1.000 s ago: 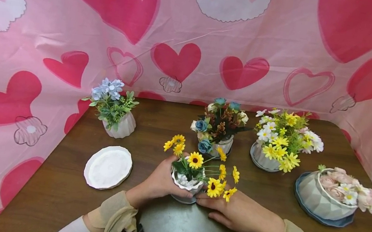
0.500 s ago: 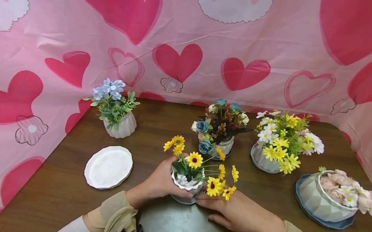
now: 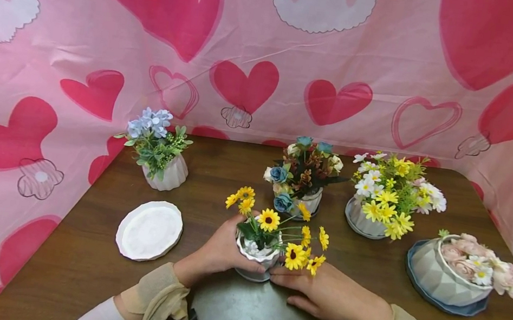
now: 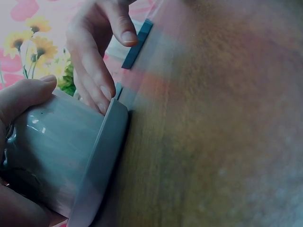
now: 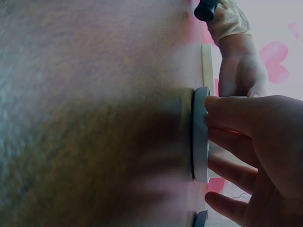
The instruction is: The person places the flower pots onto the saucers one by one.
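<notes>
A small glossy pot [image 3: 267, 260] of yellow sunflowers [image 3: 270, 221] sits on a grey saucer [image 3: 252, 276] at the middle of the table. My left hand [image 3: 218, 246] grips the pot from its left side, thumb across the near side; the far fingers are hidden behind it. In the left wrist view the pot [image 4: 59, 151] stands in the saucer [image 4: 102, 163]. My right hand [image 3: 331, 294] lies at the right of the pot, partly under the blooms. Its extended fingers touch the saucer's edge [image 5: 200, 137] in the right wrist view.
A white saucer [image 3: 149, 231] lies at the left, below a white pot [image 3: 171, 173] of blue flowers. Behind stand a pot of blue roses [image 3: 310, 200] and one of yellow and white daisies [image 3: 366, 216]. A faceted pot [image 3: 449, 272] of pink flowers rests on a blue saucer at right.
Both hands, the pot and the saucer stay practically where they were. Only the head view shifts slightly.
</notes>
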`<action>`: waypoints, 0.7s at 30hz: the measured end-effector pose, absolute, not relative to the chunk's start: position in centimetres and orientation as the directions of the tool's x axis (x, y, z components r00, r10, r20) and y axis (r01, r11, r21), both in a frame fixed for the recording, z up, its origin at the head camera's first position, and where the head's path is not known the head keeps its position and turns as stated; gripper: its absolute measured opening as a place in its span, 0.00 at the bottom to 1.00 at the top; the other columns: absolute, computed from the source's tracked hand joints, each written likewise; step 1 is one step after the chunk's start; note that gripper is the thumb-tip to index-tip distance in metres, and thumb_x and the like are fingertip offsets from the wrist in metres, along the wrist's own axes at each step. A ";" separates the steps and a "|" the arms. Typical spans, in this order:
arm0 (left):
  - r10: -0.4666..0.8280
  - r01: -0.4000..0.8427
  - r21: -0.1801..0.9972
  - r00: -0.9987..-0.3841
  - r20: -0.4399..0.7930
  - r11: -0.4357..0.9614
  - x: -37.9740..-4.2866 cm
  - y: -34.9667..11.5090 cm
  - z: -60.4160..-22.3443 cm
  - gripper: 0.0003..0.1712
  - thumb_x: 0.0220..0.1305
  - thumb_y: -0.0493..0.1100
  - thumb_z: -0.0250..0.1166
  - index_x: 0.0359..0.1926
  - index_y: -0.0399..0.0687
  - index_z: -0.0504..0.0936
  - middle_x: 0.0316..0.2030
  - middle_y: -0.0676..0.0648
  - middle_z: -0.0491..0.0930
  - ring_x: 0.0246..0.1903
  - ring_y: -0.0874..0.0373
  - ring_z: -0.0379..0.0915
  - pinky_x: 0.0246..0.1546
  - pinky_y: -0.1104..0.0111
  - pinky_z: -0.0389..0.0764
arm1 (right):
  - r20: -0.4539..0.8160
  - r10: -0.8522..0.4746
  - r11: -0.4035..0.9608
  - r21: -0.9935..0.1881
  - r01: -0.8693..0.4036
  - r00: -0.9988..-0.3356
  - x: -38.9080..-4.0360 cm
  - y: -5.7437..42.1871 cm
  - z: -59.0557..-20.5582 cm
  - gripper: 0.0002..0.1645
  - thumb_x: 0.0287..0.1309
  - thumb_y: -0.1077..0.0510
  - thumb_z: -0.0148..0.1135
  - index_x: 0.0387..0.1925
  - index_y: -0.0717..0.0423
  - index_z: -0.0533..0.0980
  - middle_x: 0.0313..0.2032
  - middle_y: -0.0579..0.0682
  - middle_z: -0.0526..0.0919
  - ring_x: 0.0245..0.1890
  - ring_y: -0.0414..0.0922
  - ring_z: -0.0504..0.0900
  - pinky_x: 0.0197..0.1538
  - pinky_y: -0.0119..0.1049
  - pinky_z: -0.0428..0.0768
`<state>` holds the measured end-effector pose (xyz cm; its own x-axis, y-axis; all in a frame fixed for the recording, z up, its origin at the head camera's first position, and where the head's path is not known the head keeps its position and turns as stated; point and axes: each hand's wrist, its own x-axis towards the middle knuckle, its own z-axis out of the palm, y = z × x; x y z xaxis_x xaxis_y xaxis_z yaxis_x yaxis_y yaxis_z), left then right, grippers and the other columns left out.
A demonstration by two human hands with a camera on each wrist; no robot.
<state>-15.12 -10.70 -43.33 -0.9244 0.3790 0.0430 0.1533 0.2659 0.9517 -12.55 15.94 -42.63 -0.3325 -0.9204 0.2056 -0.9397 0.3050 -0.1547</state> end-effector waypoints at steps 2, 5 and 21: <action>0.381 0.156 0.952 -0.924 0.046 0.264 -15.1 -10.7 -43.3 0.54 0.30 0.37 0.86 0.63 0.46 0.70 0.56 0.48 0.80 0.55 0.57 0.76 0.58 0.76 0.72 | 0.202 -0.921 0.306 -0.151 -0.940 -0.332 -12.6 15.9 -42.6 0.26 0.62 0.49 0.66 0.61 0.45 0.75 0.59 0.37 0.79 0.59 0.37 0.78 0.57 0.40 0.80; 0.382 0.157 0.952 -0.923 0.047 0.263 -15.2 -10.7 -43.3 0.54 0.30 0.36 0.86 0.63 0.46 0.70 0.55 0.48 0.80 0.55 0.58 0.76 0.58 0.76 0.72 | 0.196 -0.923 0.308 -0.143 -0.940 -0.332 -12.6 15.9 -42.5 0.26 0.62 0.49 0.66 0.61 0.45 0.75 0.59 0.37 0.79 0.60 0.37 0.77 0.57 0.40 0.79; 0.385 0.158 0.947 -0.922 0.041 0.278 -15.1 -10.7 -43.2 0.55 0.30 0.38 0.86 0.64 0.46 0.70 0.56 0.49 0.80 0.55 0.58 0.76 0.58 0.75 0.72 | 0.181 -0.924 0.311 -0.157 -0.937 -0.337 -12.5 15.8 -42.4 0.25 0.63 0.49 0.65 0.61 0.45 0.75 0.59 0.37 0.80 0.59 0.37 0.78 0.57 0.39 0.80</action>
